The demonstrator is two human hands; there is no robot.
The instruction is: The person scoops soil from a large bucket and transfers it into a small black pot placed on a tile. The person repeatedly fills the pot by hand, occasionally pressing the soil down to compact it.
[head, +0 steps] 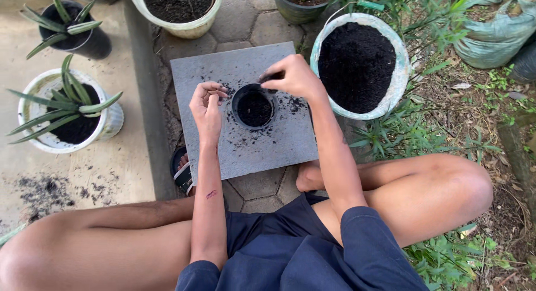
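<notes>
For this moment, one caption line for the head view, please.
Seated person's right hand at small black pot's rim on grey slab, left hand beside it, soil tub nearby.

A home garden or yard: hexagonal paving stones (245,17), potted spiky plants (70,109) on the left, a large tub of dark soil (357,65) on the right, weeds (446,252) and a filled sack (494,37) far right.

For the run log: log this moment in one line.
left hand: open, beside small black pot | right hand: pinching soil at rim | pot on grey slab
</notes>
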